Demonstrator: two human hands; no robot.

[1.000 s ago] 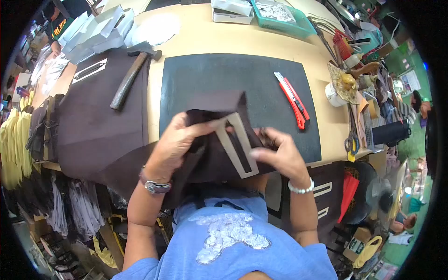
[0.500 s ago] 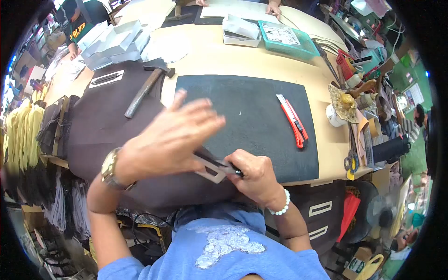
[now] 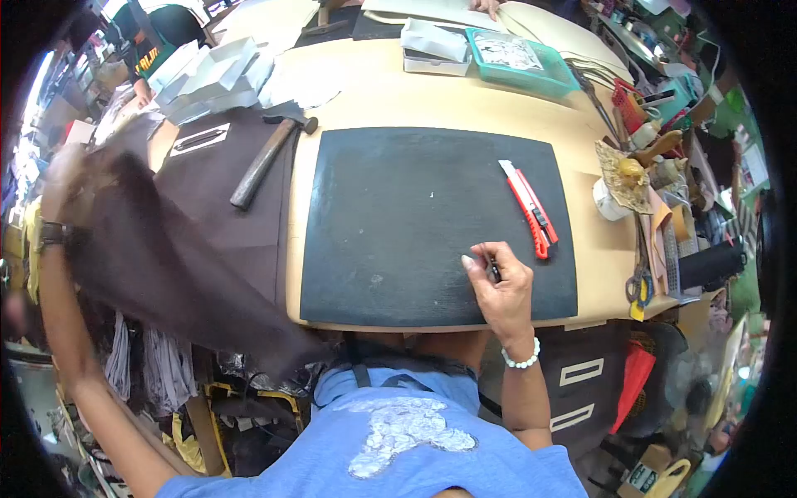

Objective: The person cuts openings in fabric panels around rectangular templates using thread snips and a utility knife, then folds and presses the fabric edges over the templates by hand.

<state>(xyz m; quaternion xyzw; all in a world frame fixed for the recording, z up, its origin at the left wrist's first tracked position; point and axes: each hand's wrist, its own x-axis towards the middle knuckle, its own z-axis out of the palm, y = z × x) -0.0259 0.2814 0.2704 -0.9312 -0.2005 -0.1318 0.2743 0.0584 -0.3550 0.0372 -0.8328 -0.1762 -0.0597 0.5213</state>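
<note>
My left hand (image 3: 68,178), smeared by motion at the far left, is at the raised end of a dark brown fabric piece (image 3: 166,249); its fingers cannot be made out. The fabric hangs in a blurred sweep down towards my lap. Over the lower right part of the black cutting mat (image 3: 398,224), my right hand (image 3: 502,286) is closed round a small dark tool (image 3: 495,270), mostly hidden by the fingers. A red box cutter (image 3: 530,207) lies on the mat with its blade end pointing away from me.
A hammer (image 3: 270,158) rests on dark fabric left of the mat. White boxes (image 3: 212,79) and a teal tray (image 3: 523,70) stand at the back. Scissors (image 3: 639,289) and a white pot (image 3: 610,199) are at the right. A co-worker's hand (image 3: 486,7) shows at the top.
My left hand has swung far left, and the brown fabric has moved off the front of the mat with it. My right hand has shifted right, still round the small tool.
</note>
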